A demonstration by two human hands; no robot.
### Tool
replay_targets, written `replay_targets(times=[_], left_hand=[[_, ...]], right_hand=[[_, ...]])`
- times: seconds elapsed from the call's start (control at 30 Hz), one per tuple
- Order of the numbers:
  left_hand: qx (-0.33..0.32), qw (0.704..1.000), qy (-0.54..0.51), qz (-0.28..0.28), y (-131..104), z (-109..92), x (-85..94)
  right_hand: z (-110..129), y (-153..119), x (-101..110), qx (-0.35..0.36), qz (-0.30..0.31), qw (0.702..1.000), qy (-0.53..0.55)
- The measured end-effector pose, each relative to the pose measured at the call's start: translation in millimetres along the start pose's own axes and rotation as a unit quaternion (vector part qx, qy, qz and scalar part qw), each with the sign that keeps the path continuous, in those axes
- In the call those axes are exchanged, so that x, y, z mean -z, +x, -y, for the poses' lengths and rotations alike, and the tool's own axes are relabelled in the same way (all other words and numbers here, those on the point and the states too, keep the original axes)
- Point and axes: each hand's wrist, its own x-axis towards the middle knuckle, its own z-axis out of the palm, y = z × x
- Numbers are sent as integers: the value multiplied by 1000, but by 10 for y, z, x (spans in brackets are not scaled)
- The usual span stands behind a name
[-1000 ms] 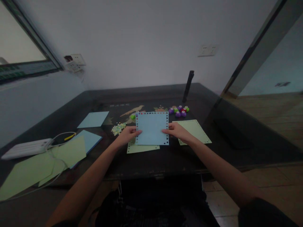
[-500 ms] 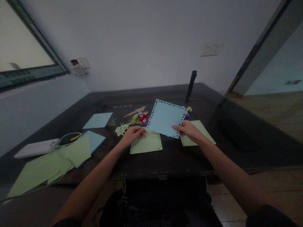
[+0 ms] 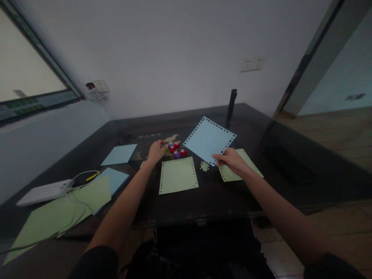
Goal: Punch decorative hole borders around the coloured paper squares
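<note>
My right hand [image 3: 229, 159] pinches the lower right edge of a light blue sheet [image 3: 209, 140] with small holes punched along its edges, held tilted above the table. My left hand [image 3: 157, 150] is at the left side of a cluster of small red, purple and green punches [image 3: 175, 149]; its fingertips are at a green one, and whether they grip it is unclear. A pale green sheet [image 3: 178, 175] with punched edges lies in front of the cluster. Another green sheet [image 3: 247, 162] is partly behind my right hand. A small pile of paper bits [image 3: 204, 166] lies between these sheets.
On the left lie a blue sheet [image 3: 119, 154], stacked green sheets [image 3: 55, 207], a white power strip [image 3: 43, 192] and cables. A black upright object [image 3: 231, 108] stands at the back. A dark flat object [image 3: 289, 163] lies right.
My left hand has moved away from the front green sheet, up and left to the punches. The blue sheet in my right hand has turned. More of the punches and the paper bits shows.
</note>
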Motion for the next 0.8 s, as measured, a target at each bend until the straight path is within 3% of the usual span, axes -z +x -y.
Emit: replay_targets(times=[0.2,0.63,0.8], left_hand=[[-4,996,91,4,-33,-42,-207],[-15,1000,19,5,-64,63,-247],[4,999,52,11,-91,27,-208]], right_hand=[[15,-3,-3,-8,-5,1000,14],[17,-25,-21,1,0,1000,8],[32,-41,-27,-4,0,1000,-12]])
